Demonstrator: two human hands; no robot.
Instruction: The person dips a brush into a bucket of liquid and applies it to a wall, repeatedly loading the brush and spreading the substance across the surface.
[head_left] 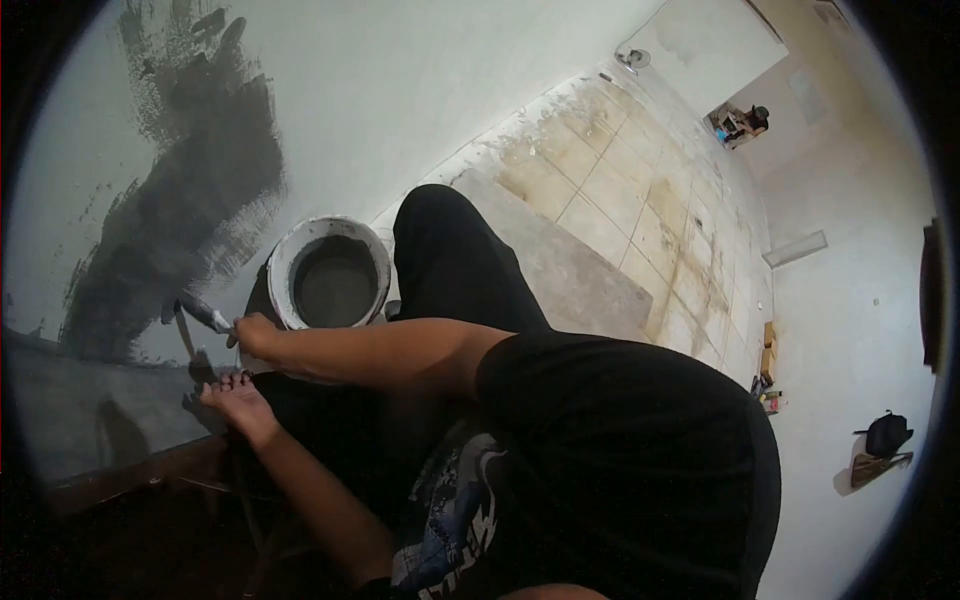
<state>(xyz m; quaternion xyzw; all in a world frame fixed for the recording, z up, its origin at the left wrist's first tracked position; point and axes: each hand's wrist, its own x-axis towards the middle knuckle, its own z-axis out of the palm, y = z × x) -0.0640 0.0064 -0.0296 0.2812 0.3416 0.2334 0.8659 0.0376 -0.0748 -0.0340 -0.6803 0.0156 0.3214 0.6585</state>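
My right hand (257, 337) is closed around the handle of a paintbrush (207, 315), whose dark bristles are against or close to the wall. My left hand (240, 408) is just below it, palm turned up with fingers apart and slightly bent, holding nothing. Dark grey paint (200, 180) covers a rough-edged patch of the pale wall (370, 80). Close beside my right forearm stands a round white bucket (280, 298), its rim smeared, with grey paint (335, 282) inside.
My bent knee (445, 225) is beside the bucket. Stained tiles (590, 170) and a grey board-like strip (560, 260) cover the floor. Another person (748, 122) is far off in a doorway. A black bag (887, 435) hangs on the far right wall.
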